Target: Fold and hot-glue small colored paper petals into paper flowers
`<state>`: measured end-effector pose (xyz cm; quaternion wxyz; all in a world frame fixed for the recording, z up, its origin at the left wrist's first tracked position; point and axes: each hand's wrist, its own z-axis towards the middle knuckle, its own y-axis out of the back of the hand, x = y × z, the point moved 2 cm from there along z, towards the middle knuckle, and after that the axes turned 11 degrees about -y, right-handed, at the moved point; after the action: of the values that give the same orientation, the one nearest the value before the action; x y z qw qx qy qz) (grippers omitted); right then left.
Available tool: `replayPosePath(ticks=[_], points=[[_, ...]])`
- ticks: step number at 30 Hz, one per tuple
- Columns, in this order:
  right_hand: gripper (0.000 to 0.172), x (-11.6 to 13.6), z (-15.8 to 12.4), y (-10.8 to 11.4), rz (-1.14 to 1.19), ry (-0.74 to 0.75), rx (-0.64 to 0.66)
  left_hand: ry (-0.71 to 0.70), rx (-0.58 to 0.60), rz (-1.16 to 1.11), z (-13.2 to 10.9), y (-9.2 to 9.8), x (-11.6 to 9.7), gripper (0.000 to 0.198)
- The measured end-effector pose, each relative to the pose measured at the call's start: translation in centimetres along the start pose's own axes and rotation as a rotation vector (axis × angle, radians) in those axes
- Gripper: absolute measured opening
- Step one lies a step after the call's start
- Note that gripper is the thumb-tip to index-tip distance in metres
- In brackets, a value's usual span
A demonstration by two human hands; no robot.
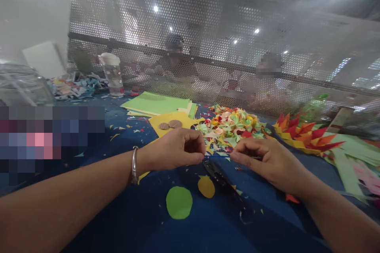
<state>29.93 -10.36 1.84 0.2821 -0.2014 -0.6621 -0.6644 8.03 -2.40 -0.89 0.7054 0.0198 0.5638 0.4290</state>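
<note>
A thin, straight blue strand (218, 156) stretches level between my two hands; whether it is string, wire or a stick I cannot tell. My left hand (175, 148), with a silver bangle at the wrist, pinches one end between thumb and fingers. The other end sits in the fingertips of my right hand (270, 162). Beneath them a long dark tool (225, 187) lies slantwise on the blue tablecloth (130, 221), its kind unclear. Left of it are a yellow paper disc (206, 187) and a larger green paper disc (179, 202), both flat.
Behind my hands rises a heap of colourful paper scraps (234, 124). Two brown discs (175, 124) rest on yellow paper beside stacked green sheets (160, 102). A pointed red, orange and yellow paper piece (305, 134) is at right. A bottle (113, 75) stands before the perforated screen (202, 35).
</note>
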Motion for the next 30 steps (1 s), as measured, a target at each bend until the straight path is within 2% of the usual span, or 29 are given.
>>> replayPosePath(ticks=[8,15,22,30], points=[[0.037,-0.1,-0.1,0.3,-0.026,-0.013,0.007,0.018,-0.027,-0.034,0.0,0.1,-0.5,0.007],[0.037,-0.3,-0.3,1.0,-0.015,-0.012,-0.04,0.042,-0.102,-0.273,0.1,0.7,-0.3,0.01],[0.036,-0.5,-0.1,0.8,0.002,-0.009,-0.029,0.082,-0.134,-0.385,0.2,0.5,-0.3,0.007],[0.036,-0.6,0.1,0.9,-0.019,0.001,-0.048,0.093,-0.097,-0.439,0.2,0.9,0.2,0.012]])
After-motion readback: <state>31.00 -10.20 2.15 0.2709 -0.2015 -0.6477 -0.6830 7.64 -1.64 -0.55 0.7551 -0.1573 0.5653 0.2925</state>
